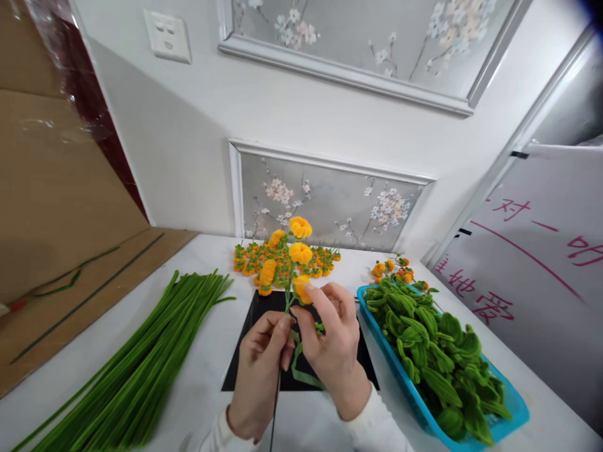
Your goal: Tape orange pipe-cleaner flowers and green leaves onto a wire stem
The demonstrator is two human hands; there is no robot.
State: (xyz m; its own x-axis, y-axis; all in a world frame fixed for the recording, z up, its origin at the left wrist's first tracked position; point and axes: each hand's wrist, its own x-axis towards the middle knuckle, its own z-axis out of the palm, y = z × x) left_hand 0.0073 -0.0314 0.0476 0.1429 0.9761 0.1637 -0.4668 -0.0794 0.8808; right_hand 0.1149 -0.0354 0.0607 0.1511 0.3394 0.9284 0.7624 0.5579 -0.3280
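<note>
My left hand [258, 370] is closed in a pinch round the green stem of an upright stalk of fuzzy yellow flowers [300, 253]. A thin dark wire [274, 408] runs down below that hand. With thumb and index finger, my right hand [335, 351] grips the lowest yellow flower [301, 289] at the stalk's right side. Other blooms stand above and to the left. Under the hands lies a black mat [252, 323]. A strip of green tape [306, 377] hangs below the fingers, partly hidden by my right hand.
A bundle of green fuzzy stems [146, 370] lies at left. Several small orange flowers [323, 262] are heaped along the wall. At right, a blue basket [393, 370] holds green fuzzy leaves [440, 376], with orange flowers [392, 270] behind it. Cardboard [61, 207] borders the table's left side.
</note>
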